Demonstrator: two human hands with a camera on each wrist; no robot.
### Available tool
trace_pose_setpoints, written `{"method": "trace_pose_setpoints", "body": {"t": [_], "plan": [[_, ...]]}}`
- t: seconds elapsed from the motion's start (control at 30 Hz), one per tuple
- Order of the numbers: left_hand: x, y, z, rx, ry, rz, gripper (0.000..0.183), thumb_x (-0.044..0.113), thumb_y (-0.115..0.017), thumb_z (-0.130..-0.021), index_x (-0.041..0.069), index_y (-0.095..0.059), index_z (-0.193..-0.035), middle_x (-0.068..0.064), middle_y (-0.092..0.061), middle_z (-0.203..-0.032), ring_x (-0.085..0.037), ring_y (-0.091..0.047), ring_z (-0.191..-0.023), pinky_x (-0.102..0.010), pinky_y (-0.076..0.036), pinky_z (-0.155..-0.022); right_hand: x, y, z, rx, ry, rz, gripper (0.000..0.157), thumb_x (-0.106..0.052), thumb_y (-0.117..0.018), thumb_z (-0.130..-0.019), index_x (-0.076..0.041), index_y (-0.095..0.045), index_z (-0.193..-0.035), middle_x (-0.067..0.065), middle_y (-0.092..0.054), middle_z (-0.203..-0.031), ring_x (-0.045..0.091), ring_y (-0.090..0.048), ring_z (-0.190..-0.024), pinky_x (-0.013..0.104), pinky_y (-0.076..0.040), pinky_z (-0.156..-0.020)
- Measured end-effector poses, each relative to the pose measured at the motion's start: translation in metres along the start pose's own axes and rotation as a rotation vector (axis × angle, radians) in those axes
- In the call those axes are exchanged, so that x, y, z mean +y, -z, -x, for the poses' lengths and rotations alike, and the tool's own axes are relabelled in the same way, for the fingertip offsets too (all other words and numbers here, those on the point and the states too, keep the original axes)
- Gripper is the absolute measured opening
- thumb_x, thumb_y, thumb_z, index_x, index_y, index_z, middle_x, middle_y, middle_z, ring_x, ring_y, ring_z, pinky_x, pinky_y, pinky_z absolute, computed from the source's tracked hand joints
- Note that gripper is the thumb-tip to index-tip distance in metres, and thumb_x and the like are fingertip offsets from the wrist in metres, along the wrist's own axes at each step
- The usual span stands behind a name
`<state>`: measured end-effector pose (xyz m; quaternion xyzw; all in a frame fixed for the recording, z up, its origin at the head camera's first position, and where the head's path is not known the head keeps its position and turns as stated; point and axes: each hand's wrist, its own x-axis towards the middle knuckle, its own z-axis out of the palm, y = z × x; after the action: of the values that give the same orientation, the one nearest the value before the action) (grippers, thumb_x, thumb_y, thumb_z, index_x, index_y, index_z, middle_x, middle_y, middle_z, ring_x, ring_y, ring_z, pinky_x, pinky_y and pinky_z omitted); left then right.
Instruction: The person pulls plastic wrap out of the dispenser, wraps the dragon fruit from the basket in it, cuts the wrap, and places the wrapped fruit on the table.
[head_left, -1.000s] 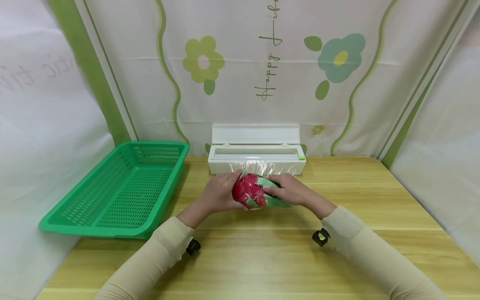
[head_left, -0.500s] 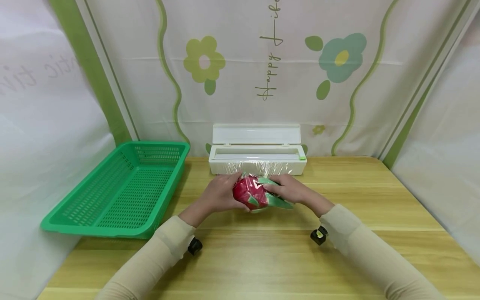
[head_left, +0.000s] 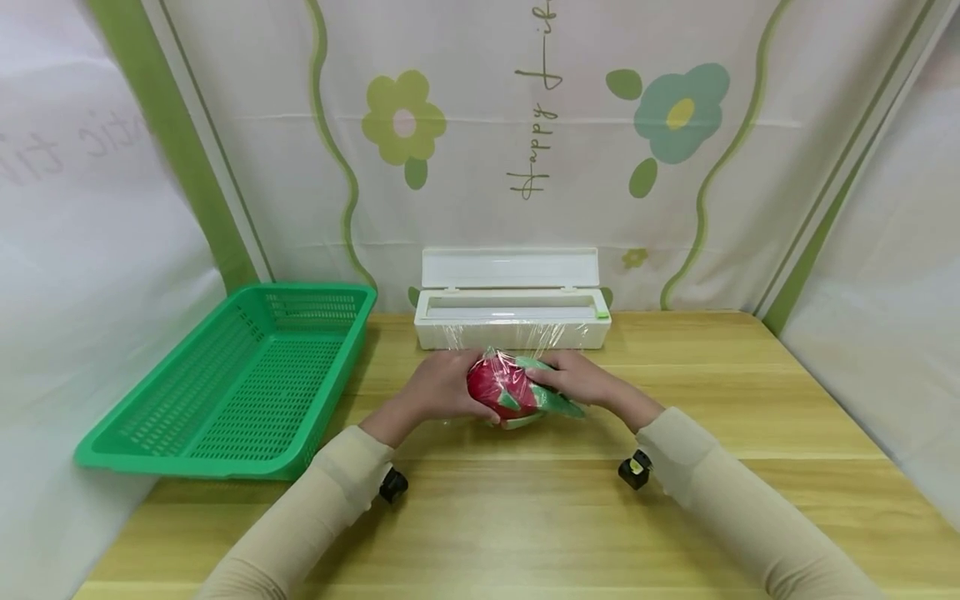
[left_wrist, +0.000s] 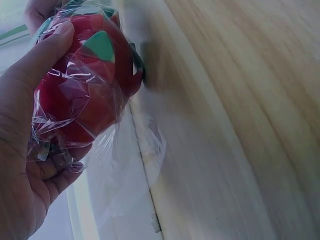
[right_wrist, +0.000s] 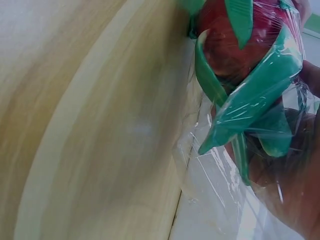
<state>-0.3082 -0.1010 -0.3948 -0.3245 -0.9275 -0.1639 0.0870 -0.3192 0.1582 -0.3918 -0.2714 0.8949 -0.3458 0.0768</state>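
Note:
Between both hands is a red dragon fruit (head_left: 498, 386) with green scales, partly covered in clear plastic wrap (left_wrist: 85, 107). My left hand (head_left: 444, 388) grips its rounded end, thumb on top of the wrap and fingers curled beneath in the left wrist view. At the leafy end, my right hand (head_left: 576, 378) holds the fruit with fingers behind the long green scales (right_wrist: 260, 95). The film stretches from the fruit back to a white wrap dispenser (head_left: 513, 336), whose lid stands raised. Loose film hangs under the fruit in both wrist views.
A green plastic basket (head_left: 303, 454) with slotted sides stands on the left of the wooden table (head_left: 525, 517). Behind the dispenser rises a white cloth backdrop (head_left: 480, 208) with printed flowers. Cloth walls also close in both sides.
The fruit has rolled slightly between the hands, its front green scale shifting a little to the right. Both hands keep their hold and stay nearly in place.

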Motion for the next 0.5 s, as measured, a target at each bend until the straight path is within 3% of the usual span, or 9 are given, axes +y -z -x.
{"method": "trace_pose_setpoints", "body": {"t": [0.3,0.4,0.5], "plan": [[0.0014,0.0024,-0.0037,-0.019,-0.017,0.022,0.088,0.063,-0.083,-0.06,0.009,-0.056,-0.123,-0.002,-0.066,-0.108,-0.015,-0.061,-0.092,-0.029,-0.053,-0.079,0.0062,-0.0015,0.0019,-0.01,0.036,-0.045,0.034,-0.038,-0.05,-0.102,-0.008,-0.066,-0.096,-0.001,-0.062,-0.079,0.015,-0.055,-0.073,0.032,-0.047,-0.067],[-0.0004,0.0021,-0.0043,-0.025,-0.018,0.041,0.086,0.061,-0.084,-0.061,0.009,-0.056,-0.124,-0.001,-0.066,-0.109,-0.015,-0.061,-0.093,-0.029,-0.054,-0.079,0.0037,0.0009,0.005,0.016,0.04,0.013,0.039,-0.041,-0.05,-0.101,-0.008,-0.067,-0.111,0.003,-0.066,-0.093,0.018,-0.058,-0.085,0.036,-0.049,-0.076],[-0.0023,0.002,-0.0045,-0.032,-0.01,0.062,0.084,0.06,-0.084,-0.062,0.009,-0.056,-0.123,-0.001,-0.066,-0.109,-0.015,-0.062,-0.093,-0.029,-0.054,-0.079,0.0006,0.0062,0.0099,0.06,0.044,0.1,0.051,-0.044,-0.051,-0.1,-0.003,-0.059,-0.129,0.012,-0.065,-0.116,0.026,-0.06,-0.104,0.043,-0.049,-0.089]]}}
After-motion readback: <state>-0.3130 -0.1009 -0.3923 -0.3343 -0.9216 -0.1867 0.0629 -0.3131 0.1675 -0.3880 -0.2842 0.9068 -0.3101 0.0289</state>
